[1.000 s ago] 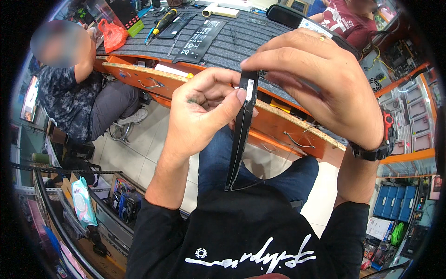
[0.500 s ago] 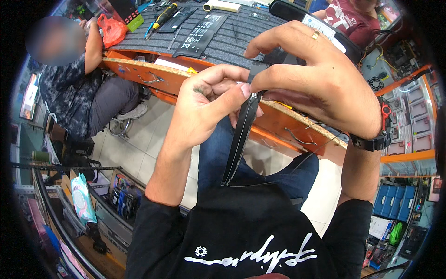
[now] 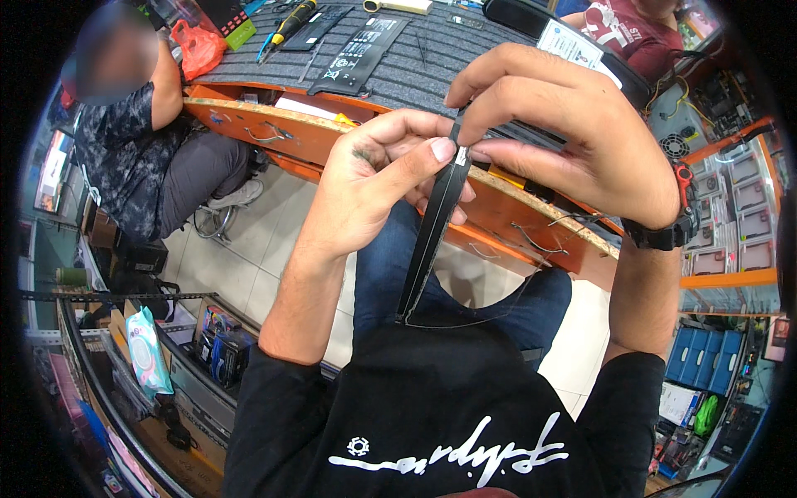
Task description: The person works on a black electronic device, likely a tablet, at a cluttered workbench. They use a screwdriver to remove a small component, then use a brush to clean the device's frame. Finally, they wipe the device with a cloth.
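A long, thin black piece, seen nearly edge-on, slants down toward my lap, with a pale line along its side. Its kind is not clear. My left hand grips its upper part, thumb in front and fingers behind. Beside that thumb, my right hand pinches the top end, where a dark strip and a small white patch show between the fingers. The right fingertips are partly hidden. From the lower end of the piece a thin wire-like strand runs off to the right over my jeans.
On the grey ridged worktop lie a flat black laptop battery and a yellow-black screwdriver. Orange drawers stand open below. A person sits at left, another across. A crowded shelf is at lower left.
My right hand has closed its fingers in nearer the top of the black piece and shifted slightly right. The piece has tilted a little, its top moving right.
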Demonstrator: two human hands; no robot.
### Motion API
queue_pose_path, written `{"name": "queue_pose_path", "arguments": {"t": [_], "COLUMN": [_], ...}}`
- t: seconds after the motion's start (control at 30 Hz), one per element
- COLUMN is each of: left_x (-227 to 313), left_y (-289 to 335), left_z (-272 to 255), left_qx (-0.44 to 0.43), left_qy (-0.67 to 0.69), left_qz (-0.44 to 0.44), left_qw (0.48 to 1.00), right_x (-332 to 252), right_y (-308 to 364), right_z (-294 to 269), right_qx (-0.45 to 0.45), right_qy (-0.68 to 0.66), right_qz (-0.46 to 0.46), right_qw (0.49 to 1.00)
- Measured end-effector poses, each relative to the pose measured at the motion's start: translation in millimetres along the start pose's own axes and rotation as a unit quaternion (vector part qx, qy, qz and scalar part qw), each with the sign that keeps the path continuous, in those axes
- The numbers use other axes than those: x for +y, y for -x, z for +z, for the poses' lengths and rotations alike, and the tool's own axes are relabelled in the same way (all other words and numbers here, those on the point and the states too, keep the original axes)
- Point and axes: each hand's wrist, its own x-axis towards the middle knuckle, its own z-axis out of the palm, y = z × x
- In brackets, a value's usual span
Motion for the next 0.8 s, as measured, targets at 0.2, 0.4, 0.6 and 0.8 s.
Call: {"name": "queue_pose_path", "arguments": {"t": [0.2, 0.4, 0.6, 0.8], "left_x": [-1.0, -3.2, -5.6, -5.9], "left_y": [0.4, 2.8, 8.8, 12.9], "left_z": [-3.0, -6.2, -5.9, -7.6], "left_qx": [-0.019, -0.016, -0.029, -0.069], "left_qy": [-0.018, -0.022, 0.021, 0.003], "left_qz": [-0.011, -0.013, -0.017, -0.007], "left_qw": [1.0, 1.0, 0.999, 0.998], "right_x": [2.0, 3.2, 8.2, 9.9], "right_y": [1.4, 4.2, 5.1, 5.2], "right_z": [3.5, 6.4, 0.0, -2.9], "right_qx": [0.038, 0.042, 0.019, 0.016], "right_qy": [0.043, 0.035, 0.046, 0.032], "right_qz": [0.034, 0.057, 0.041, 0.048], "right_qw": [0.998, 0.997, 0.998, 0.998]}}
